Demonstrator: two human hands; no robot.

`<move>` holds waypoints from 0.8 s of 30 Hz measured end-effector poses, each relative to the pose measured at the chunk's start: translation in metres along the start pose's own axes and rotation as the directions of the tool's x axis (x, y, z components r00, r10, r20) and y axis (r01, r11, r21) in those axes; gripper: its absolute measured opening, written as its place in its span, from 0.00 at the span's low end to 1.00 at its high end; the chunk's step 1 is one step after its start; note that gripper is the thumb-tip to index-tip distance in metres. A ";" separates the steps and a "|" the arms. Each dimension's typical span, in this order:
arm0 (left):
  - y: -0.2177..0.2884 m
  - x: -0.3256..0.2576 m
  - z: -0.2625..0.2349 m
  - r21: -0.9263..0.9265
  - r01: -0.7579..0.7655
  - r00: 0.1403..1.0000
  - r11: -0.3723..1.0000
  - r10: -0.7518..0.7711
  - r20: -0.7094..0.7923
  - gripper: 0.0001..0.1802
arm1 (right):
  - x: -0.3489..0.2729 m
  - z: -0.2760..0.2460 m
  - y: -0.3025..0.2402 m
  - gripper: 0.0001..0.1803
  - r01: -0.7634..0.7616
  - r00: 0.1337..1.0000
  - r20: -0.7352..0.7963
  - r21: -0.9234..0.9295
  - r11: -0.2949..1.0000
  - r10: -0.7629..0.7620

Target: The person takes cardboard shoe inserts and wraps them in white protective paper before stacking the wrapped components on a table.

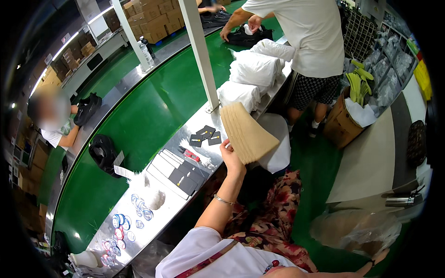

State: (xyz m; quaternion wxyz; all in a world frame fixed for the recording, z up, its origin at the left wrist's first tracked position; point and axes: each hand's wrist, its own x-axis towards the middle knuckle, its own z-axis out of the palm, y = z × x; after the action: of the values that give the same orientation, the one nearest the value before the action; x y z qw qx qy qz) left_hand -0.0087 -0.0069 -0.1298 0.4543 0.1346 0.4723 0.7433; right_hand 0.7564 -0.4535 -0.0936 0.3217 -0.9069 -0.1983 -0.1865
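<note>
The stack of brown card (246, 134) looks like dry, matt paperboard, its layered edges ridged. The worktop (155, 223) is smooth bare metal with a soft sheen; the green belt (162, 99) to its left is slick and glossy, catching the lights. Small black tags (214, 138) appear to be matt card, and the round labels (148, 214) at the near end look smooth and shiny. Farther off, the white bundles (254, 69) are wrapped in thin, crinkled material. To the right, a cardboard box (340, 118) shows a dull surface, a clear plastic bag (354, 231) gleams in wrinkles, and a metal cylinder (399, 201) shines like polished steel.
</note>
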 end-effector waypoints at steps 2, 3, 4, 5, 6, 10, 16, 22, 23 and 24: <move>0.003 0.018 -0.008 -0.014 0.010 0.997 1.000 -0.011 -0.080 0.20 | 0.003 0.010 -0.004 0.25 0.002 1.000 0.009 0.000 1.000 -0.002; 0.004 0.024 -0.010 -0.025 0.011 0.993 1.000 -0.013 -0.115 0.20 | 0.005 0.014 -0.005 0.25 0.002 1.000 0.015 0.002 1.000 -0.002; 0.007 0.029 -0.009 -0.042 0.012 0.989 0.999 -0.018 -0.147 0.20 | 0.005 0.015 -0.004 0.26 0.002 1.000 0.017 -0.006 1.000 -0.002; 0.011 0.031 -0.009 -0.049 0.034 0.990 0.998 -0.041 -0.137 0.20 | 0.005 0.016 -0.004 0.26 0.002 1.000 0.022 -0.010 1.000 -0.002; 0.009 0.037 -0.014 -0.049 0.013 0.994 0.999 -0.019 -0.110 0.20 | 0.005 0.019 -0.004 0.26 -0.002 1.000 0.029 -0.012 1.000 0.002; 0.011 0.039 -0.005 -0.085 -0.041 0.997 0.996 0.036 -0.068 0.17 | 0.003 0.012 0.009 0.27 -0.096 0.995 0.032 0.082 0.992 0.094; -0.021 0.011 0.000 -0.305 0.329 0.872 0.894 -0.164 0.461 0.22 | -0.007 0.004 0.002 0.19 0.066 0.998 0.020 -0.137 0.988 -0.063; -0.052 -0.054 0.040 0.226 0.488 0.531 0.843 -0.492 0.689 0.21 | -0.055 0.028 -0.158 0.06 0.197 0.972 -0.066 -0.291 0.936 -0.226; -0.054 -0.075 0.060 0.278 0.473 0.452 0.836 -0.501 0.738 0.22 | -0.061 0.019 -0.180 0.04 0.201 0.968 -0.083 -0.299 0.933 -0.235; -0.051 -0.106 0.079 0.324 0.455 0.369 0.829 -0.507 0.779 0.22 | -0.062 0.012 -0.175 0.03 0.164 0.972 -0.124 -0.262 0.951 -0.202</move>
State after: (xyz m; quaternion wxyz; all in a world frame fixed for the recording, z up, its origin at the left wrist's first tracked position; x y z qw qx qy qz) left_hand 0.1276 -0.0389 -0.1065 0.8152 0.3431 0.2314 0.4052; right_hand 0.6223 -0.3361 -0.0419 0.2003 -0.9013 -0.2320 -0.3062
